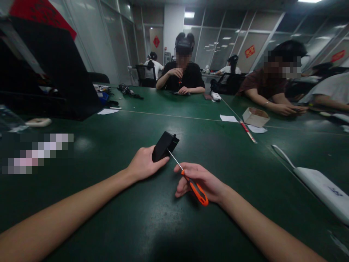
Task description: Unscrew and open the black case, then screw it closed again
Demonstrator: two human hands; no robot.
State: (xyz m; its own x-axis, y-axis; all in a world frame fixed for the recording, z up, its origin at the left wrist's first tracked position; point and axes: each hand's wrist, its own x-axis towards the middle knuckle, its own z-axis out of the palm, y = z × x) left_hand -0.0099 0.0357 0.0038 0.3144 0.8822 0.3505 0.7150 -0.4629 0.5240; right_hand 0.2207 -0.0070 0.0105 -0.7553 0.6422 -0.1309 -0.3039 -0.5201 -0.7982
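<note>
Holding the small black box tilted up on the green table with the left hand, right hand wrapped tight around the orange screwdriver, tip touching the box, probably turning a screw, needing steady aim.

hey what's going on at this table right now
A person seated at a green table grips a small black device in the left hand. The right hand holds an orange-handled screwdriver, its tip against the device's side. Across the table, other people handle small items of their own.
</note>
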